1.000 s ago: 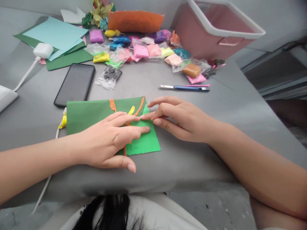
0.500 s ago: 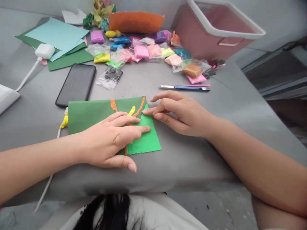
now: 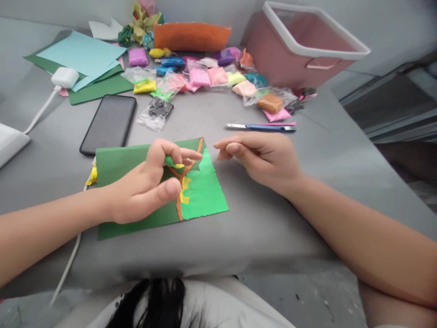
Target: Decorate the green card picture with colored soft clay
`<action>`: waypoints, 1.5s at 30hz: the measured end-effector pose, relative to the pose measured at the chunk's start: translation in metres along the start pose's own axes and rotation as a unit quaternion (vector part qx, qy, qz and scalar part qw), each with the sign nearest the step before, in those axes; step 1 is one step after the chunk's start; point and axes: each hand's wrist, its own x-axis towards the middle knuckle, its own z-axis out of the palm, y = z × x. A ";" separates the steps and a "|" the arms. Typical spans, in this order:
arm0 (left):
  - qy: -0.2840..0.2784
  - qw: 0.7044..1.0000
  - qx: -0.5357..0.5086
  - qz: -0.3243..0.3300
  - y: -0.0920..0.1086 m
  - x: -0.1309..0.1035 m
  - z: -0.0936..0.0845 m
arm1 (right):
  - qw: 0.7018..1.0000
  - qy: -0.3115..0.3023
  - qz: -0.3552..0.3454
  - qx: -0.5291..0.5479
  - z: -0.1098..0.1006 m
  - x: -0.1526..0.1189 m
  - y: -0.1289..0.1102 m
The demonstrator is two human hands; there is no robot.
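A dark green card (image 3: 126, 159) lies on the table, with bright green clay (image 3: 208, 191) spread over its right part, torn-edged along the bottom. Orange clay strips (image 3: 179, 207) form a branching shape on it, beside small yellow clay pieces (image 3: 185, 193). Just above the card is my left hand (image 3: 146, 182), its index finger curled around a small lump of green clay (image 3: 169, 160), the thumb apart and other fingers pointing right. My right hand (image 3: 259, 155) is off the card's right edge, thumb and fingertips pinched together; anything between them is too small to make out.
Behind the card are a black phone (image 3: 109, 124), a craft knife (image 3: 262, 127) and several bagged clay packets (image 3: 200, 77). A pink bin (image 3: 287, 64) stands back right. Coloured paper (image 3: 82, 54), a white charger (image 3: 64, 77) and its cable (image 3: 70, 264) are left.
My left hand has lifted off the card, its index finger curling and a green lump coming into view. My right hand has drawn away from the card's edge, fingers closing together.
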 end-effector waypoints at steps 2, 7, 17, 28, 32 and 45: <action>0.030 0.997 -0.061 -0.033 0.000 0.001 -0.001 | 1.000 -0.006 0.006 -0.003 -0.001 0.000 -0.002; 0.023 0.996 -0.079 -0.042 0.003 0.003 -0.004 | 1.000 0.012 -0.009 0.013 0.001 -0.001 -0.004; -0.049 0.997 -0.062 0.002 0.005 0.000 -0.005 | 0.983 0.019 -0.011 0.184 0.008 -0.005 -0.006; 0.044 0.997 -0.045 0.050 -0.002 0.004 -0.005 | 0.985 -0.037 -0.087 0.142 0.003 -0.003 -0.013; 0.085 0.995 -0.030 0.044 -0.006 0.004 -0.004 | 0.986 -0.020 -0.089 0.136 0.004 -0.003 -0.015; 0.128 0.991 -0.021 0.034 -0.010 0.005 0.002 | 0.991 -0.018 -0.069 0.117 0.008 -0.002 -0.014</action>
